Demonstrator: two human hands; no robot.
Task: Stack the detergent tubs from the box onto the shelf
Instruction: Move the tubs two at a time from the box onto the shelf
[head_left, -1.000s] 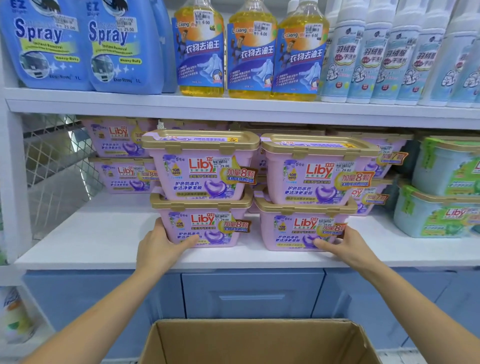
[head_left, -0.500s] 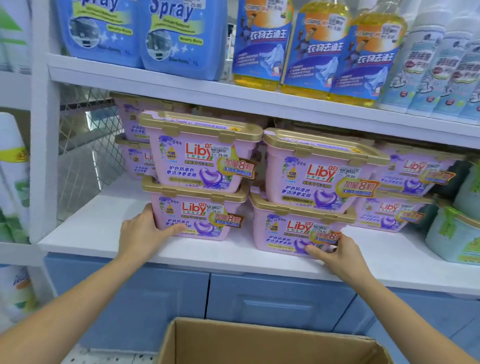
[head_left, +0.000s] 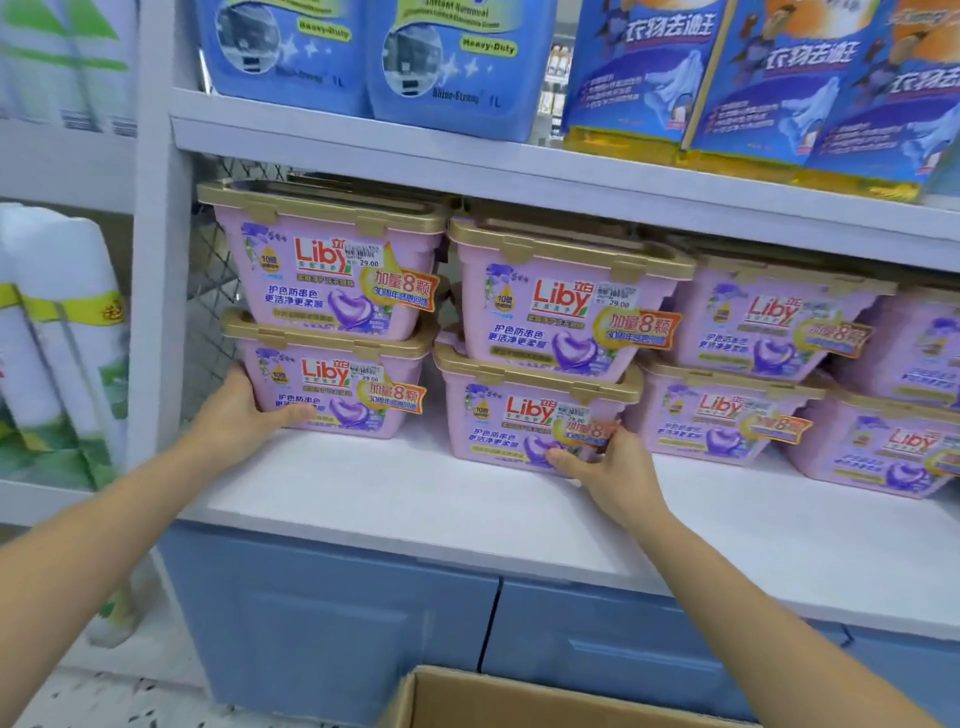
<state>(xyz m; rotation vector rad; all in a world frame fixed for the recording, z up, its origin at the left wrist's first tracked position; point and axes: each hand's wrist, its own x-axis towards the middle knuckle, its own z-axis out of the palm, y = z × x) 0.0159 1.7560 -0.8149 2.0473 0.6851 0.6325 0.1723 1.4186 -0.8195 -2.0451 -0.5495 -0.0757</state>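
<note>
Two stacks of two pink, gold-lidded Liby detergent tubs stand on the white shelf (head_left: 415, 499). My left hand (head_left: 236, 415) cups the lower left corner of the bottom left tub (head_left: 337, 395), which carries a second tub (head_left: 332, 275). My right hand (head_left: 613, 467) presses its fingers on the front lower right of the bottom right tub (head_left: 519, 415), under another tub (head_left: 561, 312). The open cardboard box (head_left: 519, 696) shows at the bottom edge; its inside is hidden.
More pink tubs (head_left: 727, 415) fill the shelf to the right. A wire mesh wall (head_left: 208, 312) closes the left side. The upper shelf board (head_left: 415, 150) carries blue spray bottles (head_left: 447, 62) just above the stacks. Blue cabinet doors (head_left: 322, 613) sit below.
Both stacks have slid back from the shelf's front edge and to the left, toward the mesh wall, with my hands still on them. My view has shifted left and closer.
</note>
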